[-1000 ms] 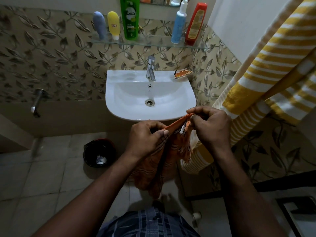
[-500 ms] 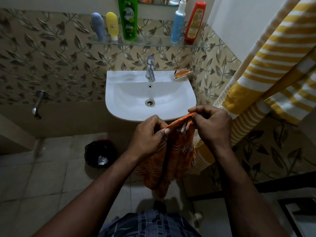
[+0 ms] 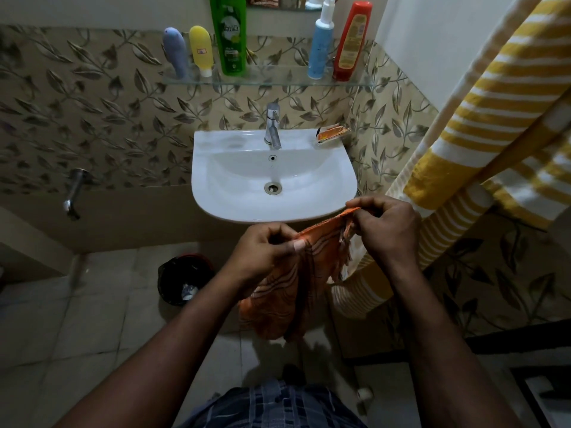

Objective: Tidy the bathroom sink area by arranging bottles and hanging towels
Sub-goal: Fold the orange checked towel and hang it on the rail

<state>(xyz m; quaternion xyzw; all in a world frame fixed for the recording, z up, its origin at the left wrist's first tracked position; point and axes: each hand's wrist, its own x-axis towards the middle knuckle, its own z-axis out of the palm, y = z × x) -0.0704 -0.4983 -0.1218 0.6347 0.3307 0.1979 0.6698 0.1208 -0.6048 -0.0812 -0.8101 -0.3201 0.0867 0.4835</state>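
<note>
Head view: in front of the sink [image 3: 216, 197], we pinch the orange towel [image 3: 278, 304] by its top edge, left hand [image 3: 265, 251] and right hand [image 3: 386, 230] fingers curled. A shallow pinch may let it slip floorward.

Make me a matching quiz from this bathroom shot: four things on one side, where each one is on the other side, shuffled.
Things:
1. green bottle
2. orange towel
3. black bin
4. yellow striped towel

Places:
A. on the floor, down left of the sink
B. hanging at the right
C. pinched by the left hand and right hand
D. standing on the glass shelf

Pairs: 1-D, 2-C, 3-A, 4-B.
</note>
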